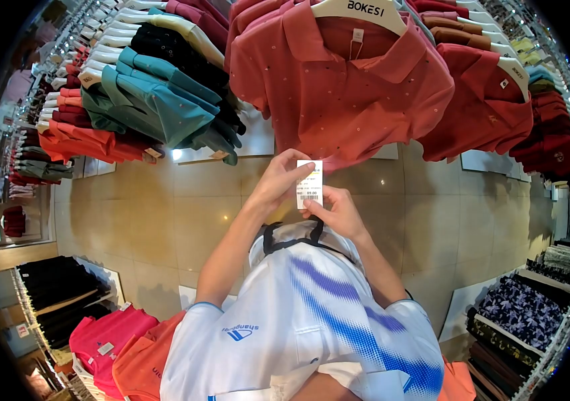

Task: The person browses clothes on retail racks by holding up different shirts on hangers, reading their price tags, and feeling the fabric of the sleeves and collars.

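Observation:
Between both hands I hold a white price tag (309, 186) printed with small text, a barcode and what reads as 89.00. My left hand (280, 179) pinches its upper left part, the thumb lying across the top corner. Lower down, my right hand (337, 212) grips the tag's bottom edge, thumb over the barcode. Just beyond the tag hangs a coral red polo shirt (358, 93) with small dots, on a white hanger (359, 12) marked BOKESI. Whether the tag is attached to the shirt cannot be made out.
Teal shirts (158, 93) hang at the left and a red polo shirt (478, 107) at the right. Folded black clothes (58, 287) lie lower left, near a pink top (108, 347). Patterned garments (522, 311) hang lower right. Tiled floor (158, 220) lies below.

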Available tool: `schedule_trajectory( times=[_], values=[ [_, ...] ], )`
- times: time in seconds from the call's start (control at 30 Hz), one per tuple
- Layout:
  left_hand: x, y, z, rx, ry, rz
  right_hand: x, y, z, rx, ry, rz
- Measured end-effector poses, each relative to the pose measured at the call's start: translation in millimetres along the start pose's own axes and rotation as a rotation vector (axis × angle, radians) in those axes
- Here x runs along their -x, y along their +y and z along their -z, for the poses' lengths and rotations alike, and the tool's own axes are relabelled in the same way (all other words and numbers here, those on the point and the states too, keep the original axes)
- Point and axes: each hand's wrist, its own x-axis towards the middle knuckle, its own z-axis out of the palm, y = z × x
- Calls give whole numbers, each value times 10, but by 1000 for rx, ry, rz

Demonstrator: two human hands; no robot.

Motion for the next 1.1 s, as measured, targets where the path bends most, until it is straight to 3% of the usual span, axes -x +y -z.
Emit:
schedule_trajectory(
  times=[0.23,0.33,0.4,0.47,0.57,0.67,0.8,1.03,1.1],
  values=[
    [-29,12,74,18,22,3,7,18,-14,55,7,-9],
    [-70,9,100,93,42,35,-4,45,53,-62,55,66],
    [-74,19,119,138,50,37,-32,12,163,-38,291,194],
    [-61,51,125,256,-6,102,-53,-96,242,61,339,193],
    [-96,8,154,291,-49,118,-113,-237,284,759,488,539],
    [-67,32,116,276,-69,121,-142,-449,233,998,406,632],
    [-19,57,88,217,-59,77,-228,-324,295,1000,196,656],
    [-3,27,82,142,-14,19,-292,-286,256,848,114,503],
    [-37,56,108,73,-28,14,-317,-290,265,582,165,477]
  ],
)
